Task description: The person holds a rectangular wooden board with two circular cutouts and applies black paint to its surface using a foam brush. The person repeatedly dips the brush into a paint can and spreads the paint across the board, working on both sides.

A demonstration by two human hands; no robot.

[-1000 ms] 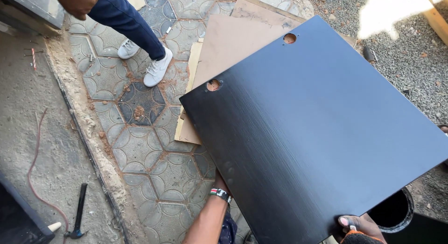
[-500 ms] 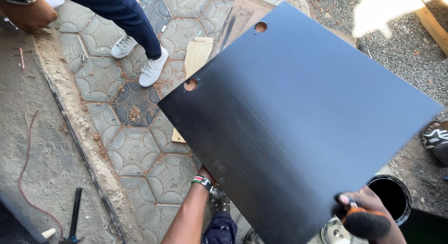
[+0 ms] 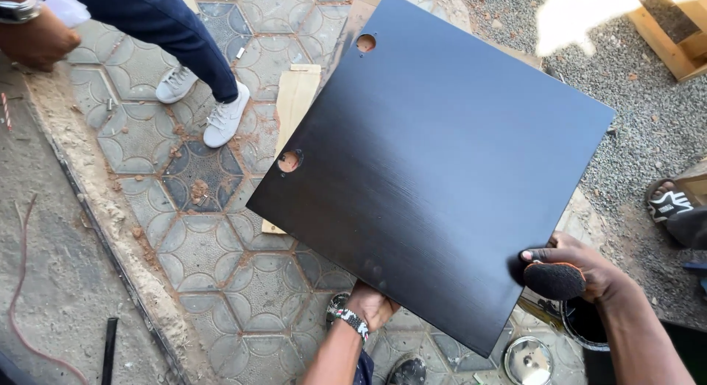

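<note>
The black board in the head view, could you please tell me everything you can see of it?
The black board is a large, flat rectangular panel with a smooth, faintly brushed dark face that catches the light. Two round holes sit along its far-left edge. It is held tilted above hexagonal paving. The left hand grips its near edge from beneath; the right hand, holding a dark pad, presses at its near right corner. Paler boards lie partly hidden under it.

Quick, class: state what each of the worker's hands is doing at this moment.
Left hand: gripping the black panel at its near edge.
Right hand: closed on a dark round pad against the panel's corner.
</note>
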